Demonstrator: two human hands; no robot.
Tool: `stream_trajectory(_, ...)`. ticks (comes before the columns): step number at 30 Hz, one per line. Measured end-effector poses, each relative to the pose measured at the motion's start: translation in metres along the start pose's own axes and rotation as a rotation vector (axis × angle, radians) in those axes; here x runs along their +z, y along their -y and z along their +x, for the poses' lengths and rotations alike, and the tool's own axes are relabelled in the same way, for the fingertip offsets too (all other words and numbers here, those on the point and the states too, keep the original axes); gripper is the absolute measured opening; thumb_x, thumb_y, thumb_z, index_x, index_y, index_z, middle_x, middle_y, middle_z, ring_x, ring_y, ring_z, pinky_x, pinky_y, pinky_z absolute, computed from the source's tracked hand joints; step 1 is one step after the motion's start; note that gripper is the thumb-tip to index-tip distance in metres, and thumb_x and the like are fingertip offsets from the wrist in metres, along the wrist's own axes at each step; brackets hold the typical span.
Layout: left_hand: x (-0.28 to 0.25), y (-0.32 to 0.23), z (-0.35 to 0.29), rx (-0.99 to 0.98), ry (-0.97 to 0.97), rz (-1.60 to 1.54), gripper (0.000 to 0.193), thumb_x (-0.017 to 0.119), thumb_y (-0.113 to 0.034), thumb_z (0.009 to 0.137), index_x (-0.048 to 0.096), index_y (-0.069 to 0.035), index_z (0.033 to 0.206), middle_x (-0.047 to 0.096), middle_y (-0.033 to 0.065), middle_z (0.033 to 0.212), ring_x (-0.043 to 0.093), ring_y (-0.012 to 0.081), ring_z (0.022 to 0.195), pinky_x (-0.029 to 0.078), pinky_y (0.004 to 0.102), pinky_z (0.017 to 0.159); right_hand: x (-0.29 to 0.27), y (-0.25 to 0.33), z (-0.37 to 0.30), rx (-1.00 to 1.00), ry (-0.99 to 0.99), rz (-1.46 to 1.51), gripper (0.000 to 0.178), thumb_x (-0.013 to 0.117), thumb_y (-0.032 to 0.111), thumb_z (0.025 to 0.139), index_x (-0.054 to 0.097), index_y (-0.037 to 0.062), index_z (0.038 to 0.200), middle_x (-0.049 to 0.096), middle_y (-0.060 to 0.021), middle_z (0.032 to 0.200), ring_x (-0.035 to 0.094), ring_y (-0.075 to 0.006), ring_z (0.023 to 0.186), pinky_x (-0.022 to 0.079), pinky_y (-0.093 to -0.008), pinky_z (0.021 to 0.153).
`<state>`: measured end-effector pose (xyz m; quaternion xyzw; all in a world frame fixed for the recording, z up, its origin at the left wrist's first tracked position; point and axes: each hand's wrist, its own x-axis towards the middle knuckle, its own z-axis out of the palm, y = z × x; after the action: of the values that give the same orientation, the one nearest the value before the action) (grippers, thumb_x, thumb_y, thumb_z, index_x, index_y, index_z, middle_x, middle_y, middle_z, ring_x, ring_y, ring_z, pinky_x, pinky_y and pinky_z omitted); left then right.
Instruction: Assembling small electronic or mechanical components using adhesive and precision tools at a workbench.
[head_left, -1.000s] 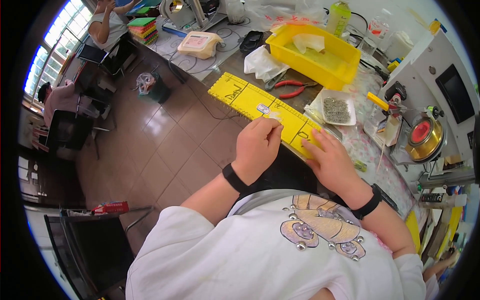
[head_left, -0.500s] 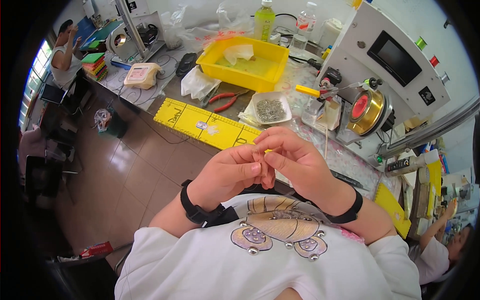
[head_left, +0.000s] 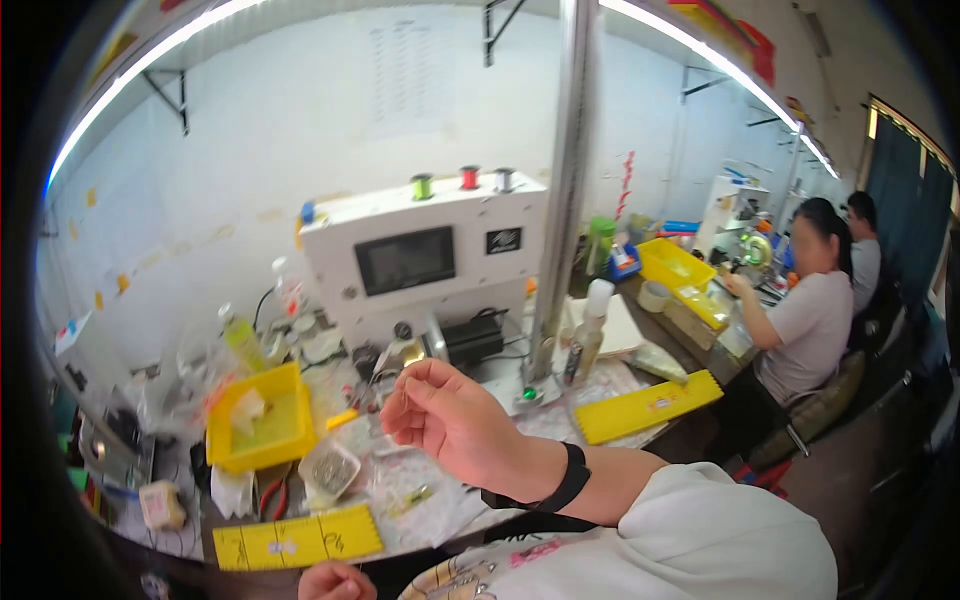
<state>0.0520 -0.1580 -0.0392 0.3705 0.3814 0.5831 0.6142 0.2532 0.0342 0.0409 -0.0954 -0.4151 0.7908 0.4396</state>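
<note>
My right hand (head_left: 445,415) is raised in front of the white machine (head_left: 420,235) with the dark screen. Its thumb and forefinger are pinched together, and anything between them is too small to make out. Low at the picture's edge, my left hand (head_left: 337,581) shows only in part, fingers closed beside the yellow toothed strip (head_left: 298,538); what it may hold is hidden. Left of my right hand stands a small white dish (head_left: 330,470) of tiny metal pieces. Red-handled pliers (head_left: 272,494) lie beside that dish.
A yellow tray (head_left: 262,415) sits at the left, bottles (head_left: 240,338) behind it. A metal post (head_left: 568,200) rises right of the machine, near a spray bottle (head_left: 588,335). Another yellow strip (head_left: 648,406) lies rightward. A seated person (head_left: 812,310) works at the far right.
The view has swung up and to the right. My hands were together over the bench; now they are apart, the right one lifted toward the machine and the left one low.
</note>
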Motion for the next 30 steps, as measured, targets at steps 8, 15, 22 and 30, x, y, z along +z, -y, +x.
stream_trajectory(8, 0.002, -0.029, -0.015, -0.010, -0.076, 0.204, 0.011, 0.057, -0.011, 0.085, 0.053, -0.001, 0.082, 0.052, 0.0025, 0.063, 0.039, 0.0054, 0.048, 0.029, 0.0179, 0.043, 0.001, 0.191, 0.005, -0.662, -0.099, -0.227, 0.009, 0.049, 0.013, 0.090, 0.053, 0.0072, 0.095, 0.057, -0.0034, 0.076, 0.057, -0.0150, 0.070, 0.049, -0.0303, 0.064)
stream_trajectory(15, -0.021, -0.021, -0.013, 0.104, -0.021, 0.144, 0.012, 0.057, -0.011, 0.085, 0.053, -0.001, 0.088, 0.057, 0.0085, 0.069, 0.044, 0.0093, 0.049, 0.035, 0.0206, 0.044, 0.063, 0.345, 0.054, -1.181, -0.269, -0.877, 0.014, 0.051, 0.008, 0.087, 0.051, 0.0031, 0.100, 0.060, -0.0091, 0.082, 0.059, -0.0177, 0.076, 0.050, -0.0303, 0.068)
stream_trajectory(22, -0.014, -0.023, -0.007, 0.082, -0.019, 0.120, 0.017, 0.059, -0.016, 0.086, 0.051, -0.002, 0.084, 0.053, 0.0057, 0.063, 0.040, 0.0085, 0.048, 0.031, 0.0207, 0.044, 0.044, 0.400, 0.090, -1.127, -0.472, -1.320, 0.013, 0.050, 0.007, 0.087, 0.052, -0.0011, 0.097, 0.061, -0.0110, 0.086, 0.061, -0.0175, 0.077, 0.053, -0.0260, 0.068)
stream_trajectory(30, -0.008, -0.026, -0.006, 0.038, -0.069, 0.157, 0.013, 0.055, -0.013, 0.087, 0.049, -0.003, 0.080, 0.050, 0.0030, 0.060, 0.038, 0.0070, 0.048, 0.029, 0.0200, 0.044, 0.040, 0.410, 0.094, -1.020, -0.315, -1.302, 0.017, 0.047, 0.007, 0.088, 0.053, -0.0011, 0.101, 0.060, -0.0119, 0.091, 0.061, -0.0197, 0.087, 0.052, -0.0289, 0.075)
